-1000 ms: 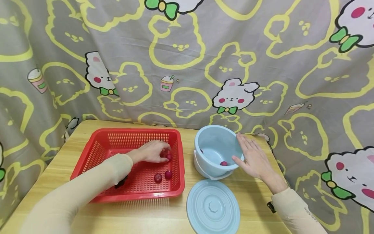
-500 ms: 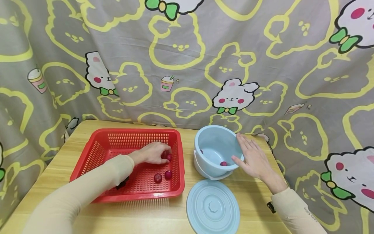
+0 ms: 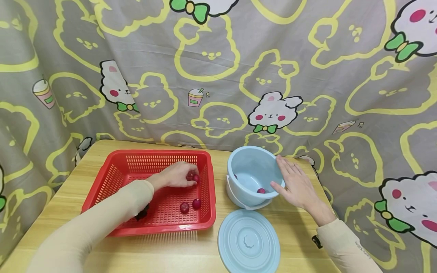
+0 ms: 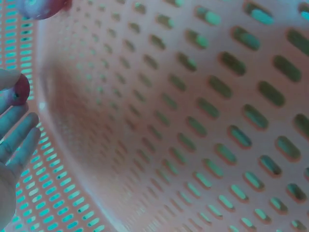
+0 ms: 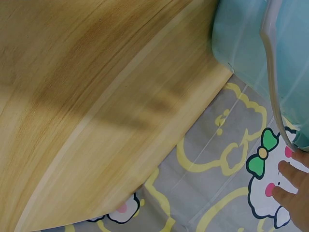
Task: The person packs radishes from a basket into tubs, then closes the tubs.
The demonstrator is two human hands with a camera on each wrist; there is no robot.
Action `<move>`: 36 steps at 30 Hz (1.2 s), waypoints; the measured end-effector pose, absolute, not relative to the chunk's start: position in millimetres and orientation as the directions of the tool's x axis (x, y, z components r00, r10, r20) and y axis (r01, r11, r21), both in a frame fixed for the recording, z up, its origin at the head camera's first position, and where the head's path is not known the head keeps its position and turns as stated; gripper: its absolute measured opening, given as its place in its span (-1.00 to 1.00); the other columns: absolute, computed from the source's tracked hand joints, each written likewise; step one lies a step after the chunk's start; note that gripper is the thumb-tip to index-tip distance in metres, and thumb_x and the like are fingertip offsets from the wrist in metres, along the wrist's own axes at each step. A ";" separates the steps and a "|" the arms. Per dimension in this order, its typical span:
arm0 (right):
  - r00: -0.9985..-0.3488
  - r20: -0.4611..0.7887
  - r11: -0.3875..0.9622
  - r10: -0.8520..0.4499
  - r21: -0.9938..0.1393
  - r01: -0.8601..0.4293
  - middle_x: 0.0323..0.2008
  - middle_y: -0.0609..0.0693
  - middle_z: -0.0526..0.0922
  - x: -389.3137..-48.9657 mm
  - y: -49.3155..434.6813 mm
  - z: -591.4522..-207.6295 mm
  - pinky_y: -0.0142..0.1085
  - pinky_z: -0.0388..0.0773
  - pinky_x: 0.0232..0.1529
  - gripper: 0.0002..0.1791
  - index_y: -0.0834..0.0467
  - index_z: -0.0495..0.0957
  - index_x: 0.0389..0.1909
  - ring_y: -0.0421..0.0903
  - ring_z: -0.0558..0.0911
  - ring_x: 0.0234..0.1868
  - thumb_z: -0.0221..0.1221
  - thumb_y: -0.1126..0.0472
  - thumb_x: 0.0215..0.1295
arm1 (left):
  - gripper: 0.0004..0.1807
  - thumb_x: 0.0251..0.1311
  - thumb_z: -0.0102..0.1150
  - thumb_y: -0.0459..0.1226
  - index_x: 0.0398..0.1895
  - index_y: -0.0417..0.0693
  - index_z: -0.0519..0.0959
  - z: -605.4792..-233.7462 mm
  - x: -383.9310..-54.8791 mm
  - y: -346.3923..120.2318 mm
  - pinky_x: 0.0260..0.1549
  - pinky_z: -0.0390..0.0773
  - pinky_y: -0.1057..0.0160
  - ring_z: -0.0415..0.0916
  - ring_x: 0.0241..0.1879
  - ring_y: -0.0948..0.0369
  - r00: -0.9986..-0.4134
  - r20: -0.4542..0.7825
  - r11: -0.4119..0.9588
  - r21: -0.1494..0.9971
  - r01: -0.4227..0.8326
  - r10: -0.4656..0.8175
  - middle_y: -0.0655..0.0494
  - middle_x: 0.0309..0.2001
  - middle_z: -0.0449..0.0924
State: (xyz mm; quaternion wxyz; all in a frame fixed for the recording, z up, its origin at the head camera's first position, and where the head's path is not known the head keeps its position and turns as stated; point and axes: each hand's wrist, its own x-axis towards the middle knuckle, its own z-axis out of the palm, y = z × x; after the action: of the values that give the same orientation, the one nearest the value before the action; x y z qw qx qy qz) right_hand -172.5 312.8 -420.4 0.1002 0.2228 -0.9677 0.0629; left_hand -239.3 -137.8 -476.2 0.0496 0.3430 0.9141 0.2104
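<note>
My left hand (image 3: 179, 175) is inside the red plastic basket (image 3: 212, 189), pinching a small dark-red plum (image 3: 196, 178) between thumb and fingertips near the right wall. The same plum (image 4: 20, 90) shows at the left edge of the left wrist view, with the other fingers stretched out. Two more plums, one mottled (image 3: 184, 207) and one darker (image 3: 196, 204), lie on the basket floor. My right hand (image 3: 296, 184) rests with straight fingers on the right rim of the light blue bucket (image 3: 239, 191). Inside the bucket, one plum (image 3: 261, 191) lies at the bottom and another peeks out at the left.
A round light blue lid (image 3: 249, 240) lies flat on the wooden table (image 3: 164, 252) in front of the bucket. The bucket's pale handle (image 5: 270, 63) hangs down its side. A patterned grey curtain (image 3: 218, 91) closes off the back and sides.
My left hand has lifted slightly with the plum, up and a little leftward. The right hand, bucket and lid stay in place.
</note>
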 end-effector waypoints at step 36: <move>-0.885 0.215 0.896 -0.413 -0.081 -0.437 0.67 0.22 0.14 -172.5 312.5 -420.3 0.26 0.14 0.60 0.00 0.25 0.00 0.68 0.28 0.23 0.65 0.09 -0.26 0.48 | -0.68 0.17 0.54 -0.14 -0.03 0.08 0.70 -423.1 -234.1 -123.9 0.07 0.71 0.06 0.74 -0.09 0.26 -0.795 0.289 0.585 0.553 0.594 0.534 0.23 -0.18 0.79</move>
State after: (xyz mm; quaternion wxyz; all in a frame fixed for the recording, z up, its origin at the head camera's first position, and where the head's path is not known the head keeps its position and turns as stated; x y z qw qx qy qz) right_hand -172.5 312.5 -420.3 0.0965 0.2194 -0.9688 0.0635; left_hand -234.1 -123.9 -423.1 -0.0458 0.3170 0.8889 0.3274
